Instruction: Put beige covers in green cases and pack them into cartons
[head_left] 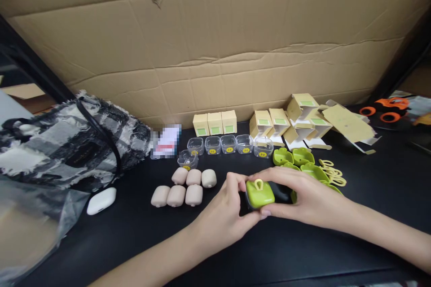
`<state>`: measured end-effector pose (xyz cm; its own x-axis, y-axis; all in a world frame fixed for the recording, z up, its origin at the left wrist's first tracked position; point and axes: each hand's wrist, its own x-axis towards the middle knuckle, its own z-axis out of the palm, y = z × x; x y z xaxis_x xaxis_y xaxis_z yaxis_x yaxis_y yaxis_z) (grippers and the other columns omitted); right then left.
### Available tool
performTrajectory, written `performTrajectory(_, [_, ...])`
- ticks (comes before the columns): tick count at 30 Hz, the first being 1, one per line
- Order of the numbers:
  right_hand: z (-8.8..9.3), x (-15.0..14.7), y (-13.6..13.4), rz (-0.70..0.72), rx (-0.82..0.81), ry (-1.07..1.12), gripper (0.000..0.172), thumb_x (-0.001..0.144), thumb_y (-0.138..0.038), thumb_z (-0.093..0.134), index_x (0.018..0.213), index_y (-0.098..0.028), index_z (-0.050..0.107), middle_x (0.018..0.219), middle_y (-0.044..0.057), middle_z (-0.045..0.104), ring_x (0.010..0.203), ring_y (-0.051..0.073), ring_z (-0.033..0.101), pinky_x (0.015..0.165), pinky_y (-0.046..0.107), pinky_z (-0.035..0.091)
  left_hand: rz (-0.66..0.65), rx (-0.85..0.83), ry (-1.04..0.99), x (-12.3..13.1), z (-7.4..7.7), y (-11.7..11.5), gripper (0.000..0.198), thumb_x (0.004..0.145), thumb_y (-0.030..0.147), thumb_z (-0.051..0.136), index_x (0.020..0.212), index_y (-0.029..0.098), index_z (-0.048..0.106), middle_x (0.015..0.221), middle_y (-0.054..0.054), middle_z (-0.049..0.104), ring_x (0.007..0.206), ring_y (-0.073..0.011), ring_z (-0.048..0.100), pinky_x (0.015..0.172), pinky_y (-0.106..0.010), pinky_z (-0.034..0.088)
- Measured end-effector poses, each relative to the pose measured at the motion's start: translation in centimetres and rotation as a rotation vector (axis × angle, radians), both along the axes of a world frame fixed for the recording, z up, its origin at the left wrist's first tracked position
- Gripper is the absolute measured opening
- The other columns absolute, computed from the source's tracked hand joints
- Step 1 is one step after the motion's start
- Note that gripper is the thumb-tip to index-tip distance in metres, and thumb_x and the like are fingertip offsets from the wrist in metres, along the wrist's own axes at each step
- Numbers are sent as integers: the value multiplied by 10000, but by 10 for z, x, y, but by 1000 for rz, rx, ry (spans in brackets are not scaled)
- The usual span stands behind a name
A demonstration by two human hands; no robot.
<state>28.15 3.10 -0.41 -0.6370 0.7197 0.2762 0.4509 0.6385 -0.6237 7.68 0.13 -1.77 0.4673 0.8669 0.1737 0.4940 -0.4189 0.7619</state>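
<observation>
Between my two hands, low over the black table, is a small rounded green case (260,197) with a pale yellow loop on top and a darker lower edge. My left hand (230,206) grips its left side with thumb and fingers. From the right, my right hand (299,190) holds it too, thumb at the front edge and fingers at the back. The underside of the case is hidden. Just behind my right hand lie several open green shells (303,157), with pale yellow loops (333,174) beside them. Several pinkish-beige rounded blocks (176,196) sit left of my hands.
Clear plastic cups (229,144) with yellow stickers line up behind the blocks. Closed small cartons (214,124) and opened cartons (299,128) stand against the cardboard wall (215,54). A white earbud case (101,201) and a checked bag (67,143) are at left, an orange toy vehicle (387,110) far right.
</observation>
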Motion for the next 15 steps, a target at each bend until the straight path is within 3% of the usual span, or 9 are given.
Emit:
performTrajectory(3, [1, 0, 0, 41, 0, -17, 408, 753, -405, 721, 1122, -246, 650, 1102, 70, 696, 999, 277, 649, 868, 403, 516, 13, -12, 2, 0, 0, 1, 382, 795, 219, 635, 866, 259, 263, 1080, -72, 519, 1029, -209, 568, 888, -394, 479])
performTrajectory(8, [1, 0, -3, 55, 38, -75, 278, 873, -386, 577, 1104, -247, 645, 1197, 90, 604, 1041, 264, 613, 874, 398, 509, 29, 1, 66, 1, 2, 0, 342, 795, 268, 635, 884, 248, 305, 1059, -69, 538, 1021, -219, 572, 870, -396, 489])
performTrajectory(12, [-1, 0, -5, 32, 9, -72, 274, 848, -386, 619, 1089, -256, 634, 1102, 73, 588, 959, 234, 613, 824, 367, 515, 34, 116, 156, 0, 5, 0, 347, 799, 257, 630, 1030, 233, 372, 1074, -68, 554, 1025, -234, 567, 868, -407, 498])
performTrajectory(15, [5, 4, 0, 53, 9, -29, 364, 815, -404, 652, 1145, -260, 602, 1073, 62, 584, 957, 221, 607, 845, 361, 506, 43, 207, 246, -2, 9, 2, 425, 789, 256, 657, 1123, 235, 395, 1102, -68, 574, 1037, -250, 562, 859, -410, 510])
